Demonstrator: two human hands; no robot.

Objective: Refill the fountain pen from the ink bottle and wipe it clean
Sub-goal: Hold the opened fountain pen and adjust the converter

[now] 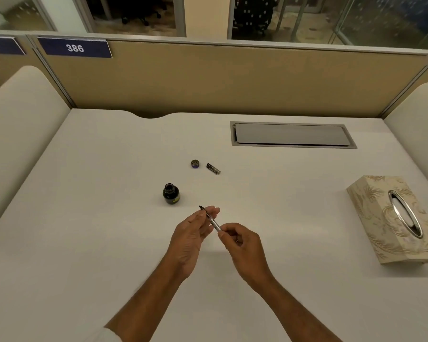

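Both hands hold the uncapped fountain pen [214, 223] above the white desk [84, 218], its nib pointing up and to the left. My left hand [192, 236] pinches the front section near the nib. My right hand [241, 245] pinches the rear end of the pen. The open ink bottle [171, 193] stands upright just left of the nib, apart from it. Farther back lie the bottle's round lid [195, 163] and the dark pen cap [213, 168], side by side.
A patterned tissue box [395, 218] with an oval metal slot sits at the right edge of the desk. A grey cable hatch [292, 134] is set into the desk at the back right. Padded dividers and a partition wall enclose the desk.
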